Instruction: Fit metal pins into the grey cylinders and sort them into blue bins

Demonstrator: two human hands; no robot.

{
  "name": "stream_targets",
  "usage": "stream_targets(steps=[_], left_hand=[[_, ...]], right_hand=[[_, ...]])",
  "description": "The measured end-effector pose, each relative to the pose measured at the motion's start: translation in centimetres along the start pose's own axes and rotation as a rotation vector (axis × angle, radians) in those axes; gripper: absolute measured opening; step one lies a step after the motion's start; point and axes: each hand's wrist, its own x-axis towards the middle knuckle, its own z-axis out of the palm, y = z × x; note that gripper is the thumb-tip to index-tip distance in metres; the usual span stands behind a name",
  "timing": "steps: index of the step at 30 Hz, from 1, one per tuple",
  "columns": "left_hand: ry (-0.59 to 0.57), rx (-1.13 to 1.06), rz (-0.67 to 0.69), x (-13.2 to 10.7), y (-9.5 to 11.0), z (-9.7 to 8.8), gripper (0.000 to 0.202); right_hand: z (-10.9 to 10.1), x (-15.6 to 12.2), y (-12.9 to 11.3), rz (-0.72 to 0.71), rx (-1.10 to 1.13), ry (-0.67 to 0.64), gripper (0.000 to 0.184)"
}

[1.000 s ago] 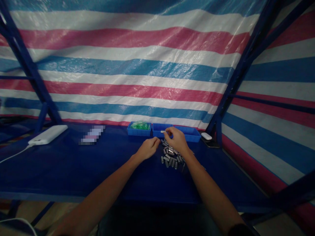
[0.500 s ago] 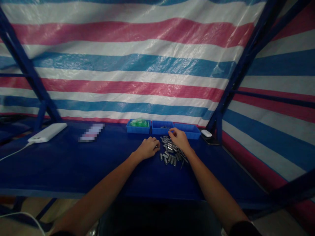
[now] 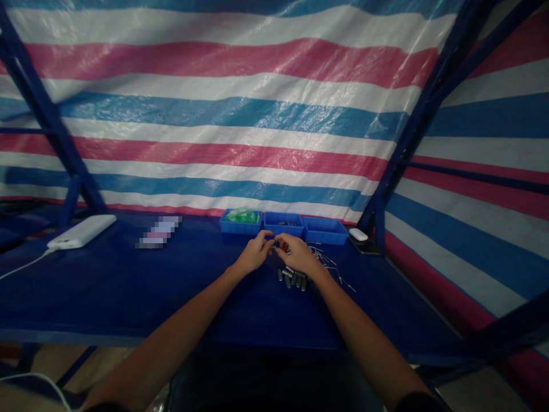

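My left hand (image 3: 254, 254) and my right hand (image 3: 297, 254) meet fingertip to fingertip just in front of the blue trays. Both are closed in a pinch around something small between them, too small to make out. Under and in front of my right hand lies a pile of short grey metal cylinders (image 3: 295, 280), partly covered by that hand. Thin metal pins (image 3: 339, 272) are scattered to the right of my right wrist.
Behind the hands stand a blue tray with a green plastic bag (image 3: 242, 216), a middle tray (image 3: 274, 228) with small metal parts, and a right tray (image 3: 325, 233). A white case (image 3: 357, 234) rests on a dark phone (image 3: 369, 247). A white power bank (image 3: 83, 232) lies left.
My right hand has moved left from above the pile and now meets my left hand. My left fingers have lifted slightly. More thin pins show at the right.
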Motion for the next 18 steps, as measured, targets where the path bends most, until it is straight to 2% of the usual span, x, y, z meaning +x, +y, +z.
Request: stream_targets(steps=[4,8,12,18], left_hand=[[0.024,-0.066,-0.009,0.01,-0.04,0.30,0.032],[0.045,-0.117,0.012,0.16,-0.18,0.44,0.030],[0.005,-0.219,0.071,0.23,-0.23,0.44,0.020],[0.052,-0.258,0.000,0.46,-0.56,0.61,0.022]], right_hand=[[0.12,0.08,-0.27,0.002,0.002,-0.007,0.009],[0.28,0.23,-0.23,0.031,0.046,0.024,0.013],[0.25,0.38,-0.04,0.077,0.116,0.074,0.017],[-0.05,0.11,-0.49,0.065,0.095,0.081,0.020]])
